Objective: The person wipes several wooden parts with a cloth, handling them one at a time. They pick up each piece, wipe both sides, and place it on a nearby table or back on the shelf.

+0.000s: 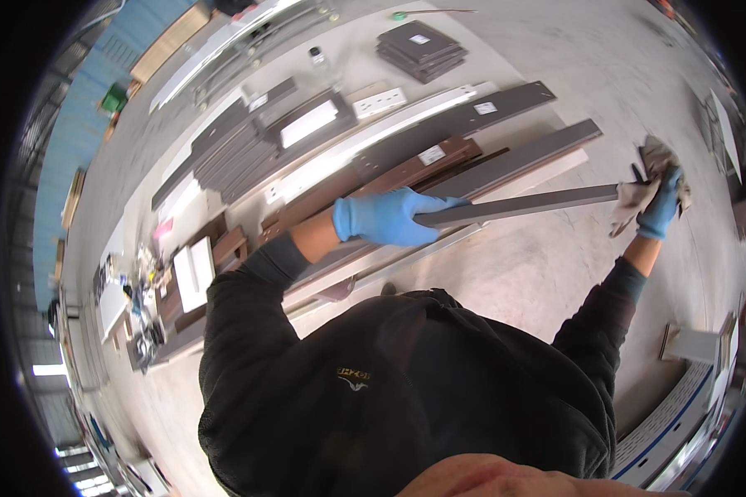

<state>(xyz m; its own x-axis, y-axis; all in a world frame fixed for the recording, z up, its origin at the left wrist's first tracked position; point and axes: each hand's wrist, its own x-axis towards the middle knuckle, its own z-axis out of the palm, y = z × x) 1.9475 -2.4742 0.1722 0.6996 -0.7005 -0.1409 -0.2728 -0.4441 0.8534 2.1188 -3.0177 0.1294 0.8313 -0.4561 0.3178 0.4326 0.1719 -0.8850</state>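
My left hand (398,217), in a blue glove, is closed round the near end of a long dark grey bar (547,201). The bar reaches out to the right, a little above the table's edge. At its far end my right hand (661,207), also gloved in blue, grips a crumpled beige cloth (636,195). The cloth covers that end of the bar, so I cannot see whether the fingers press on it. Just behind the bar lies another long grey panel (547,156) on the table.
Brown panels (389,178), a white strip (373,137) and a stack of square dark plates (421,50) lie on the table. A small bottle (317,58) stands at the back. Tools and loose parts (145,311) clutter the left end. White-and-blue panels (671,414) sit at lower right.
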